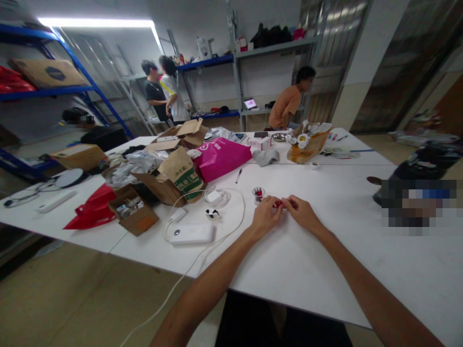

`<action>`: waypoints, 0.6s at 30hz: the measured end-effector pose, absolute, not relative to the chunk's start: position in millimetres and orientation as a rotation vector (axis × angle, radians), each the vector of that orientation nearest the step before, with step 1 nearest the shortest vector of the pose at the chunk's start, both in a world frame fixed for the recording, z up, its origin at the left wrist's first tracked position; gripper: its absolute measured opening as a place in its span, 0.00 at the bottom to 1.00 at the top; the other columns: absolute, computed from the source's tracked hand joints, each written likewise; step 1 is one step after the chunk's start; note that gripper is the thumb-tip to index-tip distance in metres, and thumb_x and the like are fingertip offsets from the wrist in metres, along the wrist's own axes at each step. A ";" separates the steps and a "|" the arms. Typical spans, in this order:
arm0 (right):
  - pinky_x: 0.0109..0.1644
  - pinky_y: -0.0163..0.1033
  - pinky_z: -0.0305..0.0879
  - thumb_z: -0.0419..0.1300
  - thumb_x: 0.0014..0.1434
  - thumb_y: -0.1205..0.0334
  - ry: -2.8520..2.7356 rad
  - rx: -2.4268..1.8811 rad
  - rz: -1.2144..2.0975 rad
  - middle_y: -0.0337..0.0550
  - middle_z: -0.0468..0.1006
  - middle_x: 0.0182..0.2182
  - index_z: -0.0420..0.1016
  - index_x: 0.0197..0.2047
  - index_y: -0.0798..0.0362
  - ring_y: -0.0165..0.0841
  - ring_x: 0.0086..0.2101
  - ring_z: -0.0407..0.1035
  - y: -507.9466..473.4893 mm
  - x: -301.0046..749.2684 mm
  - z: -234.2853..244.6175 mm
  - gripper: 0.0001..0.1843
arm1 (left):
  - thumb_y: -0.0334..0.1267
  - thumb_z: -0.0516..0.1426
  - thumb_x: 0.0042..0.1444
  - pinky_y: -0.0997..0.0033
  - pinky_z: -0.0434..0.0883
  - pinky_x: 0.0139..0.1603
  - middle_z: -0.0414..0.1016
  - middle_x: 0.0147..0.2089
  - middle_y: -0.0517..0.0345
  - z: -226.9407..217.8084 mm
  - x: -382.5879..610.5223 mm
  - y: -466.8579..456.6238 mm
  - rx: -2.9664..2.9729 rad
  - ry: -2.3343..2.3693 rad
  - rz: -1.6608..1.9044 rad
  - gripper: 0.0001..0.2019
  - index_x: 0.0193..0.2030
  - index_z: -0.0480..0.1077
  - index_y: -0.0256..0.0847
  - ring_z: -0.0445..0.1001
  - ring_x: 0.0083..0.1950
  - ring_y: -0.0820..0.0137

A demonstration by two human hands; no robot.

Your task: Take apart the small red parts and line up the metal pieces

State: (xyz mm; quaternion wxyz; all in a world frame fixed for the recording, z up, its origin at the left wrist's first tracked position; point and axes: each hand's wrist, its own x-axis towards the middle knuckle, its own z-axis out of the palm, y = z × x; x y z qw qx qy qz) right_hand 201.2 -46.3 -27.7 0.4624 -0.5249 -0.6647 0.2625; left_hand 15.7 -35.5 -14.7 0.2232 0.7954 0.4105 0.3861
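My left hand [265, 215] and my right hand [301, 210] meet over the white table [325, 260], fingertips pinched together on a small red object [279, 204] that is mostly hidden between them. Just beyond the left hand stands a small clear cup [258, 193] with red and dark bits inside. Both forearms reach in from the near edge of the table.
A white power bank [191, 234] with its cable, a coiled white charger [216, 196] and small earbuds [212, 213] lie left of my hands. Brown paper bags [177, 176], a pink bag [220, 156] and cardboard boxes [133, 210] crowd the left. Three people stand or sit at the back near shelves.
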 end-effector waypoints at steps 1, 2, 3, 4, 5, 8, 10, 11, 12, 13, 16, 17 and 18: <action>0.37 0.37 0.62 0.56 0.70 0.30 -1.652 -1.298 0.629 0.39 0.75 0.27 0.71 0.32 0.50 0.30 0.29 0.64 -47.7 201.0 -25.8 0.31 | 0.40 0.59 0.70 0.62 0.73 0.52 0.79 0.45 0.52 -14.5 15.4 -35.2 2.193 1.116 1.071 0.06 0.45 0.77 0.43 0.76 0.48 0.62; 0.37 0.37 0.60 0.55 0.70 0.30 -1.666 -1.303 0.620 0.39 0.73 0.26 0.70 0.31 0.50 0.30 0.29 0.63 -48.9 200.9 -24.2 0.31 | 0.39 0.59 0.70 0.62 0.74 0.51 0.78 0.45 0.51 -14.3 15.2 -34.9 2.190 1.095 1.075 0.07 0.46 0.78 0.42 0.76 0.47 0.63; 0.36 0.37 0.59 0.54 0.71 0.30 -1.676 -1.303 0.618 0.38 0.72 0.26 0.69 0.30 0.50 0.29 0.29 0.62 -49.7 200.9 -22.9 0.32 | 0.39 0.59 0.71 0.63 0.74 0.50 0.78 0.45 0.51 -14.3 15.0 -34.5 2.187 1.074 1.076 0.07 0.47 0.79 0.42 0.76 0.47 0.63; 0.37 0.37 0.59 0.52 0.72 0.31 -1.684 -1.300 0.621 0.38 0.72 0.26 0.69 0.30 0.50 0.29 0.29 0.62 -50.3 201.0 -21.9 0.32 | 0.39 0.58 0.71 0.64 0.74 0.49 0.78 0.46 0.51 -14.3 14.9 -34.1 2.184 1.052 1.074 0.08 0.49 0.79 0.42 0.76 0.46 0.64; 0.37 0.37 0.59 0.51 0.73 0.31 -1.690 -1.296 0.625 0.38 0.71 0.26 0.68 0.30 0.50 0.29 0.29 0.62 -50.6 201.1 -21.1 0.33 | 0.39 0.58 0.72 0.65 0.74 0.47 0.78 0.46 0.50 -14.4 14.8 -33.7 2.180 1.035 1.072 0.09 0.50 0.80 0.43 0.76 0.45 0.64; 0.37 0.37 0.58 0.50 0.73 0.31 -1.690 -1.288 0.632 0.37 0.69 0.26 0.67 0.30 0.50 0.29 0.29 0.62 -50.2 201.6 -20.0 0.33 | 0.42 0.58 0.72 0.66 0.74 0.47 0.80 0.46 0.50 -14.4 15.0 -32.3 2.162 1.014 1.079 0.11 0.51 0.81 0.42 0.76 0.44 0.65; 0.36 0.37 0.58 0.49 0.74 0.31 -1.684 -1.286 0.634 0.37 0.68 0.26 0.66 0.30 0.50 0.29 0.29 0.61 -49.6 202.3 -19.8 0.33 | 0.44 0.58 0.73 0.65 0.74 0.49 0.82 0.44 0.49 -13.8 15.4 -31.8 2.140 1.002 1.081 0.12 0.50 0.82 0.41 0.77 0.42 0.64; 0.36 0.37 0.57 0.49 0.74 0.31 -1.683 -1.284 0.637 0.36 0.67 0.26 0.66 0.30 0.50 0.29 0.29 0.61 -49.4 202.8 -19.8 0.33 | 0.45 0.58 0.73 0.64 0.74 0.50 0.83 0.44 0.49 -13.2 15.5 -31.7 2.124 0.991 1.079 0.13 0.49 0.82 0.41 0.77 0.42 0.64; 0.36 0.37 0.57 0.49 0.74 0.31 -1.684 -1.281 0.640 0.36 0.67 0.26 0.65 0.30 0.50 0.29 0.29 0.60 -49.3 203.5 -19.9 0.32 | 0.45 0.58 0.73 0.63 0.74 0.50 0.84 0.43 0.49 -12.4 15.5 -31.8 2.105 0.978 1.076 0.14 0.49 0.82 0.40 0.78 0.42 0.63; 0.36 0.37 0.57 0.49 0.74 0.32 -1.689 -1.277 0.646 0.36 0.66 0.26 0.65 0.30 0.50 0.29 0.29 0.60 -49.3 204.3 -20.0 0.32 | 0.45 0.57 0.73 0.63 0.74 0.50 0.85 0.43 0.50 -11.2 15.4 -32.1 2.085 0.964 1.072 0.14 0.49 0.83 0.40 0.78 0.41 0.63; 0.37 0.37 0.58 0.49 0.75 0.33 -1.711 -1.260 0.666 0.37 0.67 0.26 0.65 0.30 0.50 0.29 0.30 0.61 -49.4 207.7 -20.0 0.32 | 0.45 0.56 0.74 0.65 0.73 0.48 0.85 0.42 0.51 -6.2 14.4 -34.3 2.048 0.938 1.054 0.16 0.48 0.83 0.40 0.79 0.40 0.63; 0.38 0.37 0.58 0.49 0.75 0.33 -1.719 -1.254 0.672 0.37 0.68 0.26 0.65 0.30 0.50 0.29 0.30 0.61 -49.4 208.9 -20.0 0.32 | 0.46 0.55 0.74 0.65 0.72 0.46 0.85 0.40 0.52 -4.0 13.8 -35.2 2.047 0.933 1.046 0.17 0.46 0.83 0.40 0.79 0.39 0.63; 0.38 0.37 0.59 0.49 0.75 0.33 -1.725 -1.249 0.677 0.37 0.68 0.26 0.66 0.30 0.50 0.29 0.30 0.62 -49.4 210.0 -19.9 0.32 | 0.46 0.54 0.74 0.66 0.71 0.45 0.84 0.38 0.53 -1.8 13.3 -36.2 2.048 0.931 1.039 0.18 0.44 0.83 0.40 0.78 0.38 0.64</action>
